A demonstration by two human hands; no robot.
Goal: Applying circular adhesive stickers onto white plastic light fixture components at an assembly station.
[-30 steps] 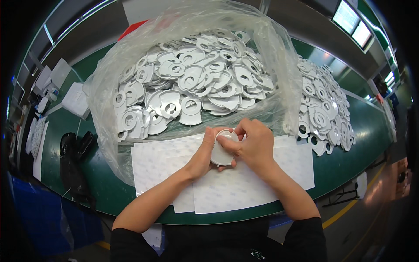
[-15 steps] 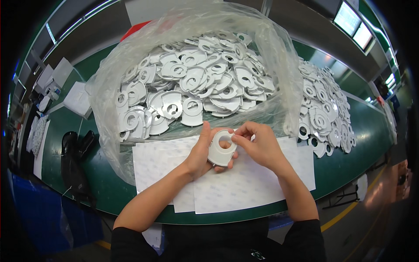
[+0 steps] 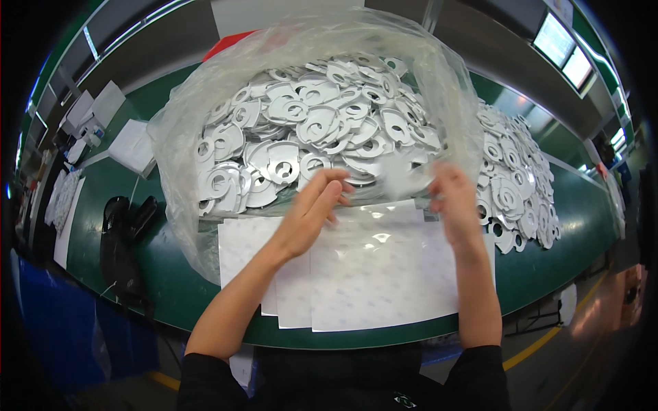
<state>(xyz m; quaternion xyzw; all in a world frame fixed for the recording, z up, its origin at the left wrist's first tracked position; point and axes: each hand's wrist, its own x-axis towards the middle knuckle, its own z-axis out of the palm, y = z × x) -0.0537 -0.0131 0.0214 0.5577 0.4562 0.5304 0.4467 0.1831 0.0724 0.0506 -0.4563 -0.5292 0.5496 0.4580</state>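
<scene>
My left hand [image 3: 312, 212] is at the near edge of the clear plastic bag [image 3: 179, 116], close to a pile of flat grey-white plastic parts [image 3: 319, 123], each with a round hole. Its fingers are loosely bent and apart, with nothing seen between them. To the right, my right hand [image 3: 454, 198] is smeared by motion over the bag's near right edge. Just left of its fingertips is a blurred white plastic part [image 3: 404, 175]; whether the fingers touch it I cannot tell. Below both hands lie overlapping white sheets [image 3: 384, 281].
A second heap of similar parts [image 3: 510, 185] spreads on the green table [image 3: 576, 226] at the right. On the left are a black pouch-like item [image 3: 122, 253] and a white stack [image 3: 133, 147]. A red object [image 3: 229, 44] shows behind the bag.
Half a second ago both hands held one plastic part above the sheets. Now the hands are apart: the left has moved up toward the pile, the right has swung up and right.
</scene>
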